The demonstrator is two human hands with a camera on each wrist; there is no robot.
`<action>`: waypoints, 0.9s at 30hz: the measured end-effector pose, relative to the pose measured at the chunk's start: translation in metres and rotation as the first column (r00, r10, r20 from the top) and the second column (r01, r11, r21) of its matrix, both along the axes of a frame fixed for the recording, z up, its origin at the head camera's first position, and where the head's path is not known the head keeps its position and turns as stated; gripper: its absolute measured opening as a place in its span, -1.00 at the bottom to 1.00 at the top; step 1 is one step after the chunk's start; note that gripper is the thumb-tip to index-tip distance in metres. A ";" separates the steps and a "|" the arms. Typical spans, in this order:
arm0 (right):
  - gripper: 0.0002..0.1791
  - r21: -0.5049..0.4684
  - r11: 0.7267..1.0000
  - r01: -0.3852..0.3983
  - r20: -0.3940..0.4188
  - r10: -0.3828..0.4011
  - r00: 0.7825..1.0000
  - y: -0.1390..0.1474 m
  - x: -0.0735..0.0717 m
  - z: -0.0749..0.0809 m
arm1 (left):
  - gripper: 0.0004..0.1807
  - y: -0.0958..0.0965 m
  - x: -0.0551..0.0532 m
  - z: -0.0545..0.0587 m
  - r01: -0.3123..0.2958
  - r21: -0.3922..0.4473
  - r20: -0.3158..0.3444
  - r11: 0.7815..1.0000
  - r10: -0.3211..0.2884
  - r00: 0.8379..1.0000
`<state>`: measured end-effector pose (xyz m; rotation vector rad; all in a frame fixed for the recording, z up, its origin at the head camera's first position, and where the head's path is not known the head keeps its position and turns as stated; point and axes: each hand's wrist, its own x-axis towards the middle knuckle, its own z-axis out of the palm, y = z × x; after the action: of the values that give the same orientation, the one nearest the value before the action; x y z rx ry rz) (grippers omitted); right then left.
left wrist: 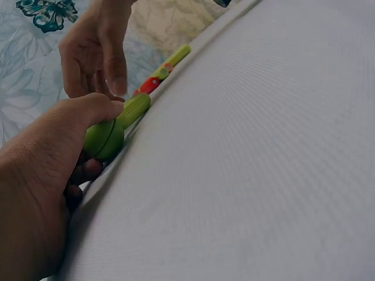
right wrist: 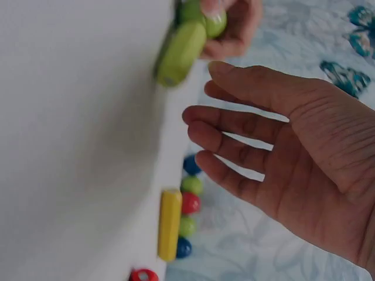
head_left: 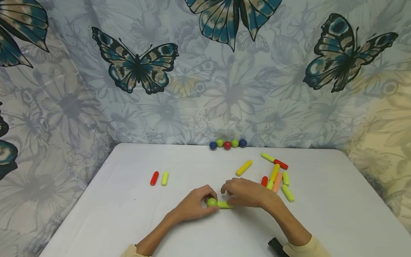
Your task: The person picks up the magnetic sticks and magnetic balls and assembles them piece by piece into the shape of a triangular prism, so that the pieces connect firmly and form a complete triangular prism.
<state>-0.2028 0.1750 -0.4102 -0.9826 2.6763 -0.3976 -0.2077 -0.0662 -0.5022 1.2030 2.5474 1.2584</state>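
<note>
My left hand (head_left: 194,203) grips a green ball (head_left: 212,202) over the near middle of the table, thumb on one side and fingers on the other. A light green stick (head_left: 223,205) extends rightward from the ball, end against it. In the left wrist view the thumb lies across the ball (left wrist: 104,140), close to where the stick (left wrist: 134,110) begins. My right hand (head_left: 247,192) hovers by the stick's free end. The right wrist view shows its fingers (right wrist: 234,120) spread and loosely bent, with nothing between them, apart from the stick (right wrist: 183,54).
Blue, green and red balls (head_left: 227,145) line the table's back edge. A yellow stick (head_left: 244,168) lies beyond my right hand; several coloured sticks (head_left: 287,193) cluster to its right. A red stick (head_left: 154,178) and a light green stick (head_left: 165,178) lie at left on the white table (head_left: 96,221).
</note>
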 end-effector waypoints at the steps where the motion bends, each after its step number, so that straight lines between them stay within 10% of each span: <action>1: -0.71 -0.009 1.000 0.014 -0.004 -0.014 1.000 0.004 -0.001 0.004 | -0.76 0.000 0.000 0.000 -0.003 -0.008 -0.003 1.000 0.003 1.000; 10: -0.70 -0.054 0.984 0.168 -0.084 -0.172 0.981 0.031 -0.017 0.032 | -0.72 -0.002 0.002 0.000 0.018 -0.024 0.009 1.000 -0.018 1.000; 21: -0.58 -0.180 0.921 0.345 -0.130 -0.370 0.920 0.069 -0.112 0.014 | -0.72 -0.003 -0.002 -0.004 0.080 -0.014 -0.066 0.997 -0.081 0.995; 27: -0.35 -0.011 0.928 0.372 -0.100 -0.371 0.923 0.068 -0.136 0.002 | -0.70 -0.004 -0.002 -0.004 0.089 0.012 -0.053 0.996 -0.089 0.995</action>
<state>-0.3387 0.2435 -0.4087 -0.4963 2.9549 -0.4196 -0.2095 -0.0698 -0.5063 1.3540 2.4936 1.2441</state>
